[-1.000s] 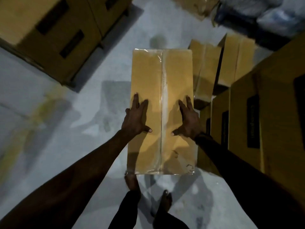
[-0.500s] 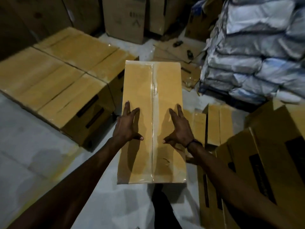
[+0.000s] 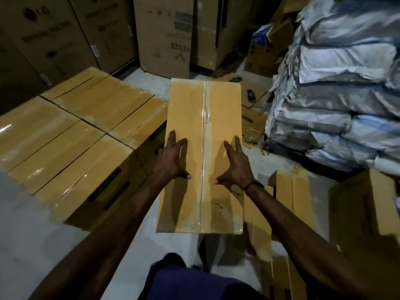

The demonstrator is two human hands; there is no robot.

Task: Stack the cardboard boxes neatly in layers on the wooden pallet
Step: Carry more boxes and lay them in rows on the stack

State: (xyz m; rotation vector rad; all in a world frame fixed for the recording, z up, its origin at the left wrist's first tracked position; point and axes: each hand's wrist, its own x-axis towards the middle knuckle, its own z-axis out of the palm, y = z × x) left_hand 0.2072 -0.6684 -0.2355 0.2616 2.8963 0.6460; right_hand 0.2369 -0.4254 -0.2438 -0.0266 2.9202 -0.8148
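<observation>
- A dim storeroom with a pale concrete floor (image 3: 32, 234), walled by tall printed cartons (image 3: 164, 33) and a heap of grey sacks (image 3: 337, 87).
- The left hand (image 3: 173, 159) and right hand (image 3: 234, 163) lie flat, fingers spread, on the taped top of a long cardboard box (image 3: 203, 169) that sits in front of the person's body, clear of the floor; what carries it from below is hidden.
- Just left stands the stacked layer of boxes (image 3: 71, 135); the pallet beneath cannot be seen.
- More boxes (image 3: 290, 204) stand to the right.
- To place it well, the box should probably be turned to line up with the layer's seams and set down flush against its neighbours.
</observation>
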